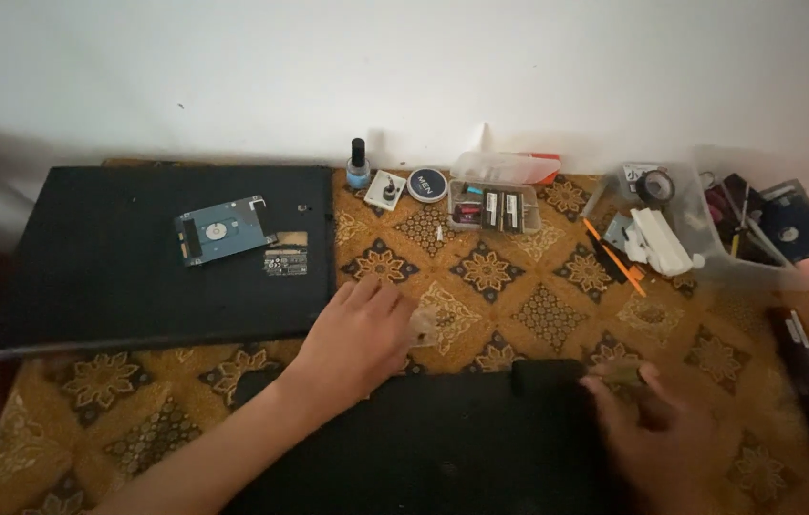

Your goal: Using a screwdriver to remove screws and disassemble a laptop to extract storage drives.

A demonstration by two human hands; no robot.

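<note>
Head view, looking down on a surface (538, 305) covered with a brown and gold patterned cloth. Left hand (359, 339) laid palm down at the far edge of a flat black panel (443, 443), fingers spread and touching a small clear plastic piece (426, 326) on the cloth; nothing clamped, grip wide. Right hand (657, 420) blurred over the panel's right end, fingers curled near a small dark block (546, 374); grip cannot be told. Farther left, a closed black laptop (137, 277) with a bare hard drive (223, 229) lying on top. Along the wall, a blue nail polish bottle (358, 167), a round dark tin (427, 184) and a clear tray of memory sticks (492, 207). At right, an orange pen (614, 257) beside a clear box of tools (710, 215).
</note>
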